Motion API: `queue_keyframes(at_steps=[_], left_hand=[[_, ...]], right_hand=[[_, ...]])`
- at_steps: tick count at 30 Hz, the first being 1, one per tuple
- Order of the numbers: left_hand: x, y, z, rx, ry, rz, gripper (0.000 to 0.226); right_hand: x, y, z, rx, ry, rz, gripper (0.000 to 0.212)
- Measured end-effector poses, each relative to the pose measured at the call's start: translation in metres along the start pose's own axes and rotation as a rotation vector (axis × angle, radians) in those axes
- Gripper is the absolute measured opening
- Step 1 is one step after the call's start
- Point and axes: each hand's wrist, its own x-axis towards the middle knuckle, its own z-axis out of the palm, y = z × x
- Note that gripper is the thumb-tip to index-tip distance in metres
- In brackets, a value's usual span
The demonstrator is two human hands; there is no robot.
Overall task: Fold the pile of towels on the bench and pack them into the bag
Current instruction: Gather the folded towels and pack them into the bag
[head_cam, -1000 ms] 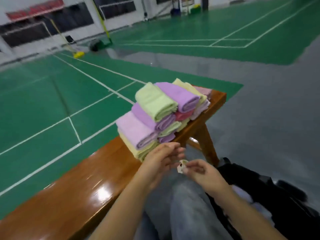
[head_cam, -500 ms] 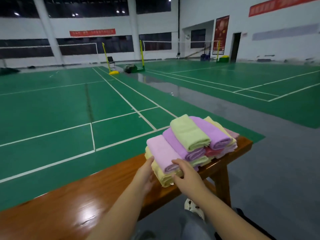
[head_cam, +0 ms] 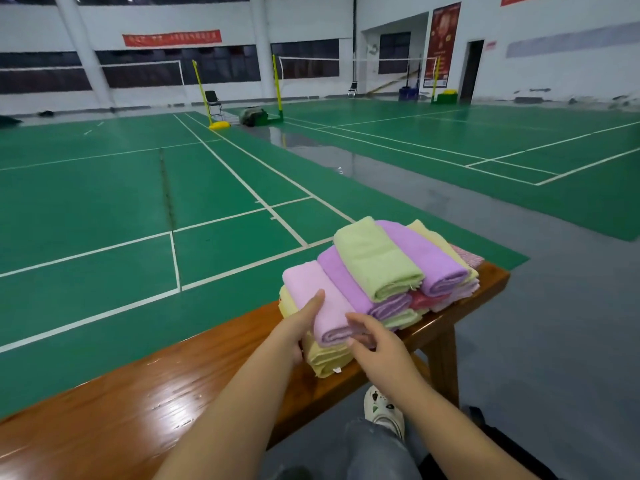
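I have both hands at the near end of the towel pile (head_cam: 381,282), which sits toward the far end of the bench (head_cam: 145,410). The left hand (head_cam: 301,323) lies along the left flank of the pale pink towel (head_cam: 322,303), thumb resting on its top, the other fingers hidden behind the cloth, so I cannot tell how far they curl. The right hand (head_cam: 375,344) comes in from the pile's other side, fingers loosely bent at the towel's rolled front edge, touching it but not clearly gripping it. Flanking it this way should let me lift this one towel off the yellow towel (head_cam: 325,358) beneath without dragging its neighbours. It is the nearest and lowest-stacked piece, overlapped at its far side by the purple towel (head_cam: 349,289), so I judge it must slide toward me rather than straight up. The green towel (head_cam: 377,261) rides on top of the pile and could tip. No bag is clearly in view; nothing looks packed yet.
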Motion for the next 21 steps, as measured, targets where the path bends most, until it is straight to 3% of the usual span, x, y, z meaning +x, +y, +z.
queue_keyframes(at_steps=[7, 11, 17, 21], left_hand=[[-0.001, 0.006, -0.002, 0.006, 0.112, 0.137, 0.049], [-0.01, 0.011, -0.014, -0.125, 0.049, 0.141, 0.051], [-0.027, 0.01, -0.042, -0.328, -0.065, 0.23, 0.049], [-0.055, 0.015, -0.047, -0.316, -0.132, 0.321, 0.049]], right_hand=[[0.012, -0.011, 0.002, 0.114, -0.037, 0.034, 0.042], [0.015, -0.022, -0.001, 0.106, -0.046, 0.038, 0.035], [0.013, -0.021, 0.001, 0.072, -0.037, 0.067, 0.045], [0.008, -0.02, 0.003, 0.194, -0.074, 0.126, 0.046]])
